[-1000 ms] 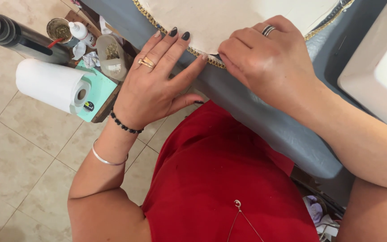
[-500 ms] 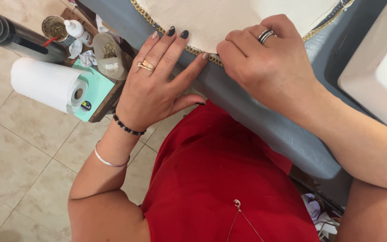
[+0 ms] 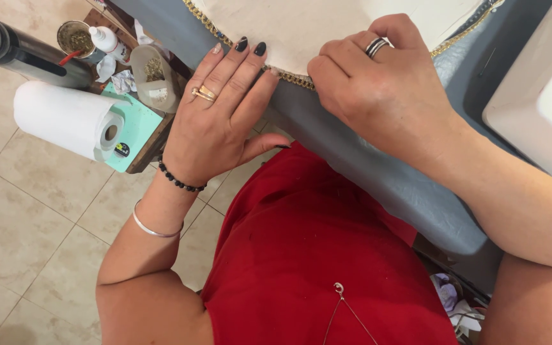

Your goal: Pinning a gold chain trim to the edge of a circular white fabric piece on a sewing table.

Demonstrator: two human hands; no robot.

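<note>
- Fingers [image 3: 237, 70] of left hand [image 3: 215, 121] press flat, together, on gold trim [image 3: 289, 78].
- Right hand [image 3: 378, 89] pinches trim just rightward (nearer the cloth [image 3: 301, 25] edge).

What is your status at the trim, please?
Left hand flat on gold trim. Right hand pinching trim at cloth edge. Nothing in the way.

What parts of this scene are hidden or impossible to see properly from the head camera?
- Right hand fingertips: curled under, so what they pinch on the gold chain trim is hidden.
- Cream fabric: cut off by the top edge.
- White block: cut by the right edge, kind unclear.
- Clear cup contents: too small to identify.
- Dark bottle: its end leaves the left edge.
- Left hand palm hides the grey padded edge beneath it.
</note>
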